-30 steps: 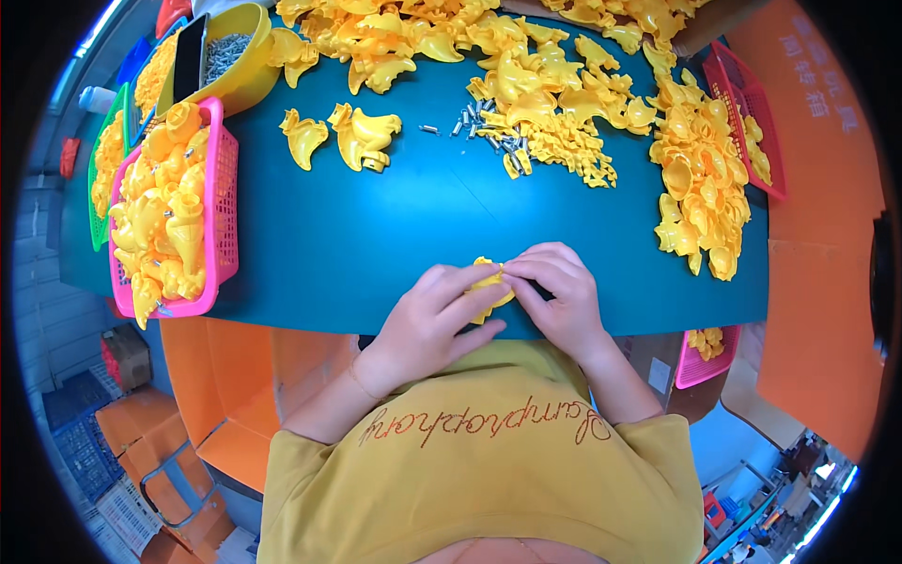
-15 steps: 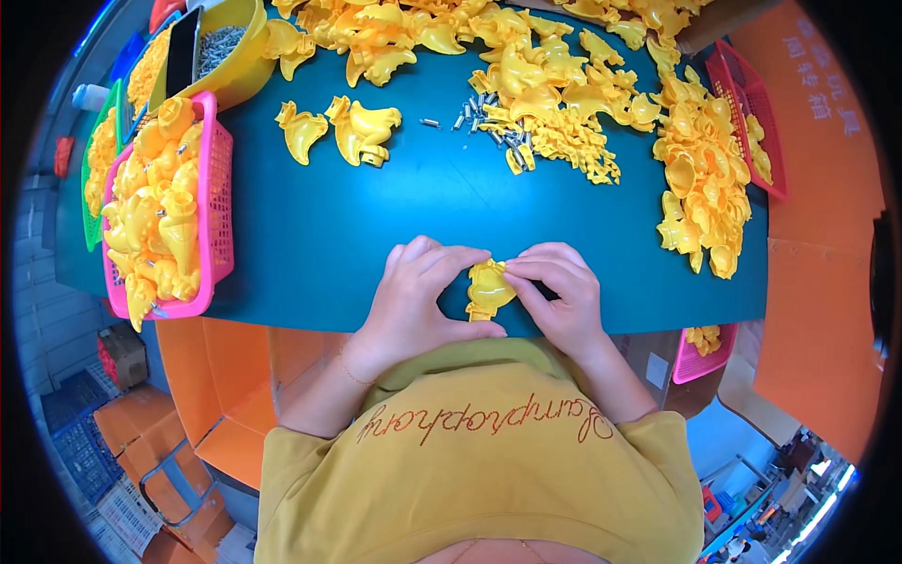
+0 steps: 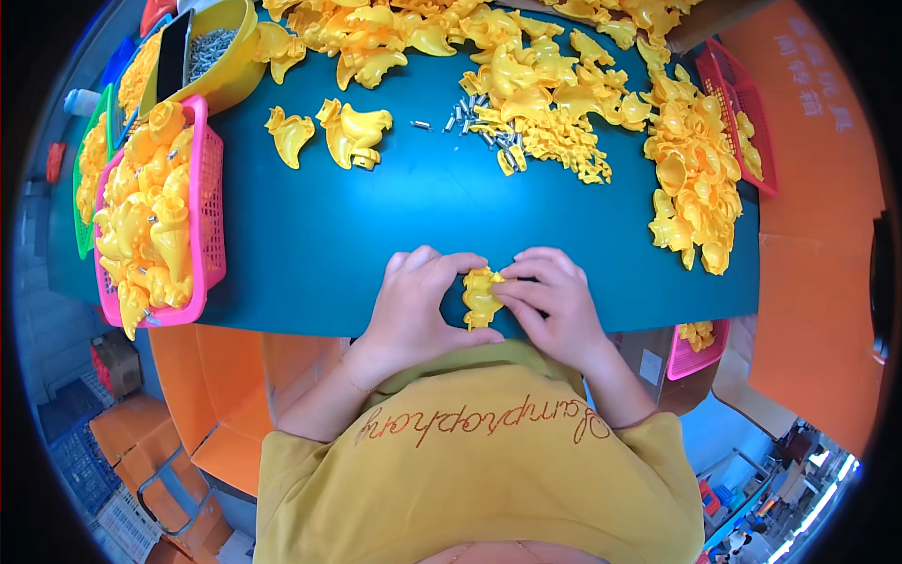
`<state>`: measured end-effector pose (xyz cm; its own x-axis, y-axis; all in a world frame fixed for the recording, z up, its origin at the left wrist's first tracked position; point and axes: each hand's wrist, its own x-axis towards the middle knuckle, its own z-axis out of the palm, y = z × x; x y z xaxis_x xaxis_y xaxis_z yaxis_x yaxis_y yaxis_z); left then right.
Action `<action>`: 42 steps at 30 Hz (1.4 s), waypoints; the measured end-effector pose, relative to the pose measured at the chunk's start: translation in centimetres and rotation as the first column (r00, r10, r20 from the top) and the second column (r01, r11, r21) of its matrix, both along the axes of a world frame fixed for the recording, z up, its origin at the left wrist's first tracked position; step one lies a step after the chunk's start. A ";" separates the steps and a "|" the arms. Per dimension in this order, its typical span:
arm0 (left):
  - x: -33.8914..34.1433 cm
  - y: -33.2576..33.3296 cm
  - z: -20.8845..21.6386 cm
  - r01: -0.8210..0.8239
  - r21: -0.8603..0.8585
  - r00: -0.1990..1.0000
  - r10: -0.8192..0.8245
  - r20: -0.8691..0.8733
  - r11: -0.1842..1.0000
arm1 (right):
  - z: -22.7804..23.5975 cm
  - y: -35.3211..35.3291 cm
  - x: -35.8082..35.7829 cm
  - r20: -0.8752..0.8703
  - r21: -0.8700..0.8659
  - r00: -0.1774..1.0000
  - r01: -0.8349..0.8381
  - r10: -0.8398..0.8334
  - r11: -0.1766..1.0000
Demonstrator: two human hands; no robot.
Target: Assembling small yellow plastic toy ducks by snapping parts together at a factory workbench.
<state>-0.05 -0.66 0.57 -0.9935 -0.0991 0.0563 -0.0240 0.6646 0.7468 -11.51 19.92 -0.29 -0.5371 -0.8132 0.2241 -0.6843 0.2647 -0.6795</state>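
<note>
A small yellow plastic molded part (image 3: 481, 301) is held at the table's near edge, close to my body. My left hand (image 3: 406, 299) grips it between thumb and fingers at its near and far ends. From the other side, the fingertips of my right hand (image 3: 556, 299) pinch its upper right edge, partly covering it. Whether a smaller piece is between those right fingertips cannot be made out. Beyond my hands lie two yellow parts: a curved shell (image 3: 290, 137) and a larger rounded piece (image 3: 353, 133).
A pink basket (image 3: 198, 211) of yellow pieces stands left, near a yellow bowl (image 3: 246, 66) of metal pins. Small metal cylinders (image 3: 459, 116) lie beside small yellow bits (image 3: 564, 148). Yellow shells (image 3: 693, 179) are heaped right, beside a red basket (image 3: 759, 141). Orange boxes (image 3: 188, 385) stand below left.
The yellow part has turned between my fingers and shows a narrower, knobbier side. My right fingertips have shifted slightly along its edge. The whole view has moved a little.
</note>
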 end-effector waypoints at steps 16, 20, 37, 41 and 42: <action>0.1 0.0 -0.3 -0.017 -0.007 0.996 0.017 -0.085 1.000 | -0.2 -1.2 -0.2 0.315 -0.096 0.934 0.210 -0.170 0.973; 0.1 0.0 -0.4 -0.016 -0.006 0.996 0.016 -0.085 1.000 | -0.7 -1.3 0.4 0.316 -0.127 0.938 0.188 -0.140 0.974; 0.0 -0.1 -0.5 -0.026 -0.006 0.996 0.025 -0.087 1.000 | -0.3 -1.3 0.4 -0.036 -0.049 0.983 0.178 -0.179 0.983; 0.2 0.0 -0.7 -0.029 -0.018 0.996 0.028 -0.088 0.999 | 1.1 -0.4 0.4 -0.077 0.090 0.995 0.070 -0.063 0.993; 0.0 0.0 -0.8 -0.025 -0.019 0.995 0.023 -0.092 0.999 | 1.4 -0.3 0.3 -0.064 0.115 0.997 0.049 -0.042 0.992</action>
<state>-0.04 -0.68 -0.20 -0.9813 -0.1211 0.1494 0.0277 0.6796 0.7331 -11.26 19.64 1.14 -0.5620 -0.8109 0.1630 -0.7093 0.3711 -0.5993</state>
